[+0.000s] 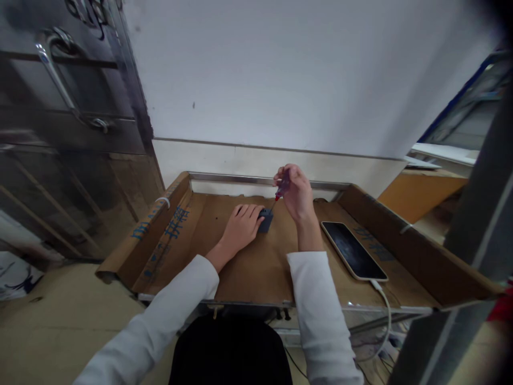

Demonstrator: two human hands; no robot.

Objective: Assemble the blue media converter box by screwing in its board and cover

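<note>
A small dark blue-grey block lies on the cardboard near the middle of the bench. My left hand grips it from the left, fingers over its far edge and thumb against its near side. In my right hand is a screwdriver with a dark purple handle, a red collar and a thin shaft. It is held tilted, the shaft slanting down to the block's far right part. Whether the tip sits in a screw is too small to tell.
Cardboard with folded-up sides lines the bench. A phone with a white cable plugged in lies to the right of my right arm. The white wall rises behind, and a metal door with a handle stands at left.
</note>
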